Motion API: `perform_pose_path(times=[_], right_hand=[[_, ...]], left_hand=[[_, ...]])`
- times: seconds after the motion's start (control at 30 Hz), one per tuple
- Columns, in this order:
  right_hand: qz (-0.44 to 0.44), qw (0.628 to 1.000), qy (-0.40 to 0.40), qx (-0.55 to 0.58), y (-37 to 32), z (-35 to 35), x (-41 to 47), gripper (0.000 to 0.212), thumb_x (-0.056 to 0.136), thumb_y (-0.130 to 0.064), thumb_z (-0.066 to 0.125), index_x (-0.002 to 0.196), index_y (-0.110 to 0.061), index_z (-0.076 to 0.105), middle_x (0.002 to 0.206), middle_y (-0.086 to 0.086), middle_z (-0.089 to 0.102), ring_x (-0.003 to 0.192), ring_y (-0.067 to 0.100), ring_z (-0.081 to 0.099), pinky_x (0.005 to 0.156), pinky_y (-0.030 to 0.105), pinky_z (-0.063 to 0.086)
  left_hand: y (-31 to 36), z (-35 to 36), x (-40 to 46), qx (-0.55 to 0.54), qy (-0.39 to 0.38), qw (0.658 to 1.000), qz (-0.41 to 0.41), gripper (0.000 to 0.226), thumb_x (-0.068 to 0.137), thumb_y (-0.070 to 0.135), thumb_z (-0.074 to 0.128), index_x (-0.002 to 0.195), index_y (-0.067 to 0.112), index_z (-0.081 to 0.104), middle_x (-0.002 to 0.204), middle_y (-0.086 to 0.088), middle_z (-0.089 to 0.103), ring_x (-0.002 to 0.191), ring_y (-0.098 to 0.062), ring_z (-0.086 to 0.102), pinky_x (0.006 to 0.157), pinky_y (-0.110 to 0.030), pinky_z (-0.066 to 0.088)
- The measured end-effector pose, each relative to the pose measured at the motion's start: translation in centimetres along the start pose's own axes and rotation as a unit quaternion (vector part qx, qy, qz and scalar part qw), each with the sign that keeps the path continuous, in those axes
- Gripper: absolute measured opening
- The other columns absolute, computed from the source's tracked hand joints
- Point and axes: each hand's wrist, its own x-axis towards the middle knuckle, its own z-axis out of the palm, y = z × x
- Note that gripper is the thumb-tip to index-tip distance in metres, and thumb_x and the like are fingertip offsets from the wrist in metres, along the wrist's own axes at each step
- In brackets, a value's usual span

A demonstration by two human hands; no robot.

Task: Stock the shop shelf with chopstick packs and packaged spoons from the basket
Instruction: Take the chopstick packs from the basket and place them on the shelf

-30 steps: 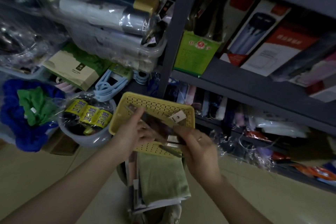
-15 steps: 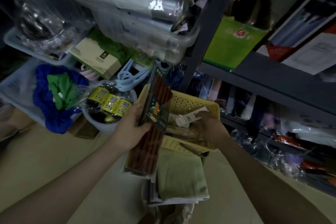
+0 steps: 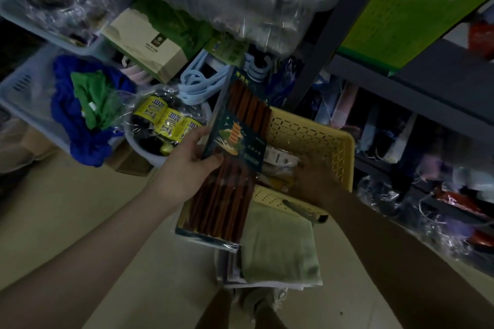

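A dim shop aisle, seen from above: pale beige floor (image 3: 88, 211) below, dark grey metal shelving (image 3: 417, 93) rising at right, crowded with wrapped goods. The left hand (image 3: 187, 165) grips a long clear-wrapped pack of reddish-brown chopsticks with a dark blue printed card (image 3: 235, 157), thumb on the card's lower edge, fingers curled behind; the pack stands tilted over the near left corner of a yellow perforated plastic basket (image 3: 320, 136). The right hand (image 3: 312, 184) reaches down into the basket among crinkled clear wrapping; its fingers are lost in shadow and glare, so whether it holds anything cannot be told. A white packaged item (image 3: 280, 159) lies in the basket just beside the pack. The basket rests on a folded pale green cloth (image 3: 278, 243). To the left sit a bowl of yellow-labelled rolls (image 3: 165, 120), a blue-and-green fabric bundle (image 3: 88, 109), a cream carton (image 3: 149, 43) and light blue plastic hangers (image 3: 197, 83). A bright green box (image 3: 406, 10) stands on the upper shelf, cut off by the frame's edge. The lower shelf's goods are too dark to identify.
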Motion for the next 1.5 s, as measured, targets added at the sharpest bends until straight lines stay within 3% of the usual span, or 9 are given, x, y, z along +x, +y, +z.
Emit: perform_pose_path(times=[0.33,0.47,0.6,0.7,0.87,1.0,1.13,1.23,1.5], right_hand=[[0.093,0.989,-0.044,0.106,-0.1,1.3,0.9,0.042,0.089,-0.024,0.048,0.13,-0.013,0.052,0.136,0.012,0.052,0.126,0.029,0.046,0.106,0.044,0.036],[0.11,0.981,-0.064,0.144,-0.1,1.4,0.3,0.044,0.091,-0.018,0.047,0.134,-0.011,0.042,0.138,0.015,0.048,0.127,0.032,0.046,0.103,0.043,0.04],[0.113,0.982,-0.047,0.141,0.0,1.0,-0.1,0.038,0.095,-0.02,0.039,0.131,-0.011,0.047,0.135,0.012,0.053,0.124,0.029,0.05,0.103,0.036,0.041],[0.093,0.981,-0.079,0.149,0.1,-0.8,-1.3,0.037,0.097,-0.018,0.037,0.128,-0.004,0.051,0.128,0.018,0.055,0.119,0.033,0.052,0.088,0.03,0.04],[0.018,0.979,-0.064,0.194,1.0,-5.1,-6.3,0.041,0.1,-0.016,0.033,0.141,-0.013,0.036,0.136,0.014,0.048,0.115,0.03,0.052,0.086,0.031,0.044],[0.025,0.974,0.001,0.223,2.5,-8.2,-12.8,0.035,0.1,-0.019,0.036,0.133,-0.01,0.045,0.127,0.016,0.057,0.109,0.029,0.056,0.074,0.03,0.039],[0.062,0.965,0.069,0.245,4.2,-9.9,-19.0,0.036,0.1,-0.021,0.036,0.133,-0.011,0.047,0.124,0.016,0.061,0.109,0.03,0.058,0.079,0.032,0.042],[0.12,0.928,0.163,0.313,5.1,-10.4,-22.7,0.036,0.098,-0.017,0.041,0.133,-0.008,0.048,0.12,0.018,0.062,0.109,0.033,0.058,0.084,0.034,0.043],[0.141,0.694,0.433,0.557,7.4,-15.6,-30.8,0.013,0.096,-0.018,0.048,0.108,-0.02,0.053,0.094,-0.008,0.063,0.08,0.005,0.059,0.061,0.016,0.046]], left_hand=[[1.0,0.9,-1.0,0.071,-0.012,0.997,0.039,0.043,0.085,0.0,0.057,0.121,0.02,0.043,0.087,0.007,0.064,0.066,0.012,0.06,0.058,-0.002,0.042],[1.5,1.1,-1.6,0.089,-0.037,0.994,0.047,0.048,0.083,-0.001,0.061,0.124,0.013,0.042,0.1,0.0,0.062,0.076,0.008,0.06,0.063,-0.001,0.043],[1.9,1.2,-2.6,0.108,-0.07,0.989,0.073,0.041,0.083,-0.005,0.059,0.112,0.017,0.042,0.098,-0.001,0.061,0.06,0.015,0.056,0.053,-0.002,0.04],[1.9,1.0,-3.3,0.127,-0.077,0.985,0.088,0.039,0.083,-0.003,0.058,0.109,0.021,0.041,0.093,0.002,0.062,0.063,0.015,0.056,0.056,-0.003,0.04],[4.4,0.1,-4.1,0.149,-0.076,0.98,0.107,0.04,0.083,0.0,0.06,0.112,0.021,0.041,0.093,0.018,0.054,0.08,0.017,0.052,0.064,0.0,0.041],[7.3,-1.0,-5.8,0.15,-0.1,0.977,0.111,0.042,0.083,0.001,0.061,0.115,0.022,0.043,0.095,0.008,0.061,0.092,-0.01,0.062,0.075,-0.016,0.048],[10.8,-1.1,-8.8,0.19,-0.149,0.951,0.191,0.041,0.085,0.012,0.061,0.114,0.033,0.041,0.097,0.019,0.06,0.086,0.007,0.06,0.073,-0.017,0.049],[12.9,-0.4,-10.5,0.183,-0.173,0.934,0.253,0.043,0.086,0.012,0.06,0.117,0.033,0.041,0.101,0.021,0.06,0.087,0.007,0.061,0.076,-0.017,0.051],[19.2,4.4,-14.1,0.048,-0.169,0.898,0.403,0.048,0.076,0.022,0.062,0.114,0.041,0.041,0.101,0.031,0.066,0.097,0.002,0.062,0.084,-0.016,0.049]])
